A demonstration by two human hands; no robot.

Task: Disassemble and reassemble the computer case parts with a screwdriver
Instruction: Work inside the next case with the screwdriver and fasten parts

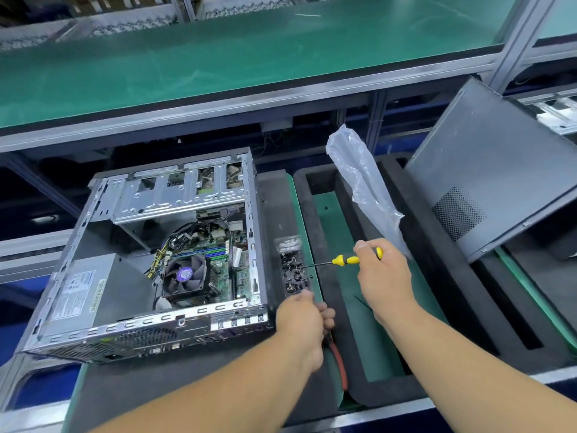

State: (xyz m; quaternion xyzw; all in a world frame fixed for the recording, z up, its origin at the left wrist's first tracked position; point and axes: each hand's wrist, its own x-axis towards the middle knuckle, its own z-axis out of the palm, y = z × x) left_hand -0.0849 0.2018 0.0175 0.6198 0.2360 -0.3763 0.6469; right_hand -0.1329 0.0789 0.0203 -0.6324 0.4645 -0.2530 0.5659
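Presently the right hand grips the yellow handle of a screwdriver, fingers curled round it, the shaft lying nearly level and pointing left. Its tip sits in or just over a pile of small dark screws held in a clear tray at the edge of the dark foam mat.

The left hand lies just below the screws, fingers curled downward at the near end of the tray; whether it pinches anything cannot be told, as the fingertips are hidden.

The computer case lies on its side to the left of both hands, open face up, touching neither. Inside show the CPU fan, the motherboard, a bundle of cables, the grey power supply and the metal drive cage.

The removed side panel leans tilted at far right. A crumpled clear plastic bag stands above the right hand. A red cable runs along the green mat below the left wrist.
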